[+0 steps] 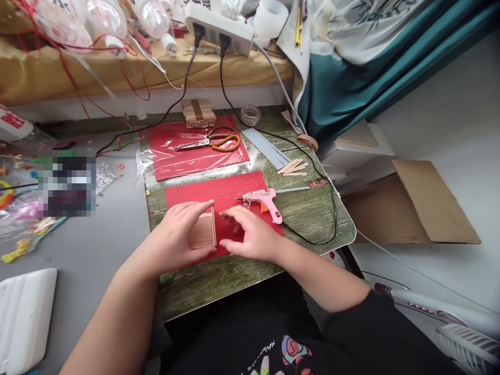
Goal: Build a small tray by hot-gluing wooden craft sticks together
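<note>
My left hand (177, 234) curves around a small flat piece made of wooden craft sticks (201, 232), its thumb and fingers reaching to the piece's upright right edge. To the right of that edge, my right hand (250, 234) hovers with fingers apart and nothing between them. Both are over a red sheet (230, 190) on the table. Just beyond my right hand lies a pink hot glue gun (263, 202) with an orange trigger and a glue stick in its back end. The underside of the stick piece is hidden.
Scissors (213, 141) and a bundle of craft sticks (198, 112) rest on a second red pack (164, 151). Glue sticks (265, 147), loose craft sticks (294, 167) and a clear round container (250, 115) lie to the right. A black cord (334, 208) runs along the table edge.
</note>
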Demonstrator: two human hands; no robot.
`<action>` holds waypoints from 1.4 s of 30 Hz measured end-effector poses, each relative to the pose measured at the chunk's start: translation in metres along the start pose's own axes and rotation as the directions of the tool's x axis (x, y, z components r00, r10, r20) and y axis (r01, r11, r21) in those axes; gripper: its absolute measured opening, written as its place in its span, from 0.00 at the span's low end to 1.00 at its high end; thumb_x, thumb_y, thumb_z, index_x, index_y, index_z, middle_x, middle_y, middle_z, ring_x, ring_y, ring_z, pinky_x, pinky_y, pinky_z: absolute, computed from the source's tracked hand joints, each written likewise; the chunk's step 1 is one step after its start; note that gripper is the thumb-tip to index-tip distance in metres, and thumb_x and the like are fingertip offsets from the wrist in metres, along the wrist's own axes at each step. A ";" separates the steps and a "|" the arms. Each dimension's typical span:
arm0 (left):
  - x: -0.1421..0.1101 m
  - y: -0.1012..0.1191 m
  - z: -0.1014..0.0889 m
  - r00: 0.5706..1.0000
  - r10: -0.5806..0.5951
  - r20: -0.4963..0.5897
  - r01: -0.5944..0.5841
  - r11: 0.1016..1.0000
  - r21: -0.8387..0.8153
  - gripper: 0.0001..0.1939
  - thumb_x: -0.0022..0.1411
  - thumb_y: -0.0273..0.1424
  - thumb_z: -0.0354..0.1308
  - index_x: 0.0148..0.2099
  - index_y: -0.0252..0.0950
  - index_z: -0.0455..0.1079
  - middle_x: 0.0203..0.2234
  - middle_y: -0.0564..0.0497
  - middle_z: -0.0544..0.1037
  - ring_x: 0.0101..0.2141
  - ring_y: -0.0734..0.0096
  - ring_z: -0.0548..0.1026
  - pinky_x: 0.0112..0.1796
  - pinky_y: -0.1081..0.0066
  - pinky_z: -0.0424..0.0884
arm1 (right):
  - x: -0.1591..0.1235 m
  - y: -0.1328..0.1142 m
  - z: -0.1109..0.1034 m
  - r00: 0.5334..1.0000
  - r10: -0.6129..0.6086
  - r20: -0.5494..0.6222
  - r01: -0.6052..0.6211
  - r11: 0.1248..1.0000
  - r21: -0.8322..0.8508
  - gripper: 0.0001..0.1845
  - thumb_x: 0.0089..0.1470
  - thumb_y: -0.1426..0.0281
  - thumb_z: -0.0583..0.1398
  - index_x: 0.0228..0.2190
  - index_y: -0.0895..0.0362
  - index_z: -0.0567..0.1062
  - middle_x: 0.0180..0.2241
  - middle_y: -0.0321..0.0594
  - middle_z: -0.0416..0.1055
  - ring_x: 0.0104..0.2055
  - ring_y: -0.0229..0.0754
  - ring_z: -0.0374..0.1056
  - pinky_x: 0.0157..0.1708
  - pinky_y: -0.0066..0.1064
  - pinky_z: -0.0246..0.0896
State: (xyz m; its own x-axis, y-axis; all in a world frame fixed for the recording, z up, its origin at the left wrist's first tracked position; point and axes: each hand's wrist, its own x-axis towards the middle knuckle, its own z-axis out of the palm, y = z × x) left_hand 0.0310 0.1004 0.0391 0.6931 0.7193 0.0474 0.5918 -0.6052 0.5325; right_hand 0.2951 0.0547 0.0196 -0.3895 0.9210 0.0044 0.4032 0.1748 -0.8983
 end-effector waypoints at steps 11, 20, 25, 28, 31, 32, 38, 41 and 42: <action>0.004 -0.002 -0.002 0.999 -0.021 0.043 0.021 1.000 0.004 0.47 0.65 0.50 0.66 0.77 0.48 0.47 0.70 0.41 0.65 0.66 0.42 0.67 0.63 0.45 0.66 | 0.009 0.022 0.004 0.995 -0.024 0.092 0.011 0.989 0.148 0.54 0.51 0.58 0.75 0.72 0.48 0.59 0.71 0.50 0.58 0.71 0.57 0.60 0.71 0.51 0.60; 0.005 -0.006 -0.001 0.999 0.034 0.017 -0.033 0.999 -0.009 0.44 0.64 0.46 0.67 0.76 0.48 0.53 0.69 0.41 0.68 0.67 0.42 0.67 0.64 0.44 0.68 | 0.011 0.029 0.009 0.998 -0.050 0.031 0.043 0.978 0.206 0.49 0.50 0.57 0.76 0.68 0.50 0.65 0.66 0.50 0.63 0.63 0.53 0.68 0.66 0.50 0.68; 0.006 -0.006 -0.003 0.999 0.047 -0.001 -0.047 0.999 -0.024 0.39 0.64 0.48 0.67 0.71 0.47 0.59 0.69 0.41 0.68 0.66 0.44 0.69 0.65 0.45 0.67 | 0.009 0.029 0.011 0.994 -0.110 0.006 0.106 0.970 0.221 0.44 0.54 0.58 0.74 0.67 0.51 0.66 0.65 0.50 0.64 0.63 0.51 0.69 0.66 0.47 0.68; 0.007 -0.007 -0.003 0.999 0.046 0.020 -0.046 0.999 0.000 0.38 0.63 0.51 0.67 0.70 0.47 0.61 0.68 0.41 0.69 0.65 0.43 0.70 0.64 0.45 0.66 | 0.010 0.029 0.010 0.995 -0.090 0.033 0.080 0.972 0.223 0.48 0.52 0.57 0.75 0.68 0.51 0.65 0.65 0.51 0.64 0.63 0.52 0.69 0.66 0.47 0.67; 0.008 -0.008 -0.002 0.999 0.035 0.042 -0.036 0.999 0.015 0.40 0.63 0.52 0.67 0.71 0.47 0.60 0.69 0.41 0.69 0.65 0.42 0.69 0.64 0.44 0.65 | 0.012 0.030 0.009 0.995 -0.082 0.061 0.070 0.983 0.172 0.50 0.51 0.57 0.76 0.69 0.51 0.64 0.66 0.51 0.63 0.66 0.55 0.66 0.68 0.49 0.64; 0.008 -0.008 -0.001 0.998 0.033 0.045 -0.034 0.999 0.016 0.40 0.63 0.52 0.67 0.72 0.47 0.59 0.69 0.41 0.69 0.65 0.43 0.69 0.64 0.45 0.65 | 0.013 0.030 0.009 0.995 -0.080 0.066 0.070 0.986 0.154 0.50 0.51 0.57 0.76 0.69 0.51 0.64 0.67 0.51 0.63 0.67 0.56 0.65 0.69 0.50 0.62; 0.009 -0.008 0.000 0.999 0.020 0.044 -0.021 1.000 0.022 0.43 0.64 0.52 0.67 0.74 0.47 0.56 0.67 0.42 0.70 0.64 0.44 0.70 0.63 0.47 0.66 | 0.014 0.029 0.009 0.992 -0.098 0.083 0.091 0.992 0.087 0.50 0.54 0.58 0.74 0.71 0.50 0.63 0.69 0.50 0.61 0.71 0.56 0.61 0.72 0.50 0.56; 0.009 -0.009 0.002 0.999 0.028 0.033 -0.029 0.999 0.031 0.43 0.63 0.53 0.67 0.73 0.47 0.57 0.67 0.42 0.71 0.63 0.44 0.71 0.62 0.48 0.66 | 0.014 0.029 0.009 0.991 -0.120 0.067 0.115 0.991 0.065 0.46 0.56 0.61 0.73 0.71 0.53 0.64 0.68 0.51 0.61 0.71 0.53 0.61 0.72 0.47 0.56; 0.009 -0.010 0.003 0.999 0.030 0.030 -0.031 0.999 0.036 0.43 0.63 0.53 0.67 0.73 0.47 0.57 0.66 0.42 0.71 0.63 0.44 0.71 0.62 0.48 0.66 | 0.014 0.029 0.010 0.990 -0.127 0.058 0.123 0.991 0.061 0.45 0.57 0.62 0.72 0.70 0.55 0.64 0.68 0.52 0.62 0.71 0.52 0.61 0.72 0.46 0.57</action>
State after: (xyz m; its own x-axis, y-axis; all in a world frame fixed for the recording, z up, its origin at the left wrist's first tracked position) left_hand 0.0320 0.1119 0.0318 0.7228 0.6901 0.0377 0.5843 -0.6393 0.4998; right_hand 0.2933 0.0694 -0.0108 -0.4850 0.8696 0.0927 0.3010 0.2655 -0.9159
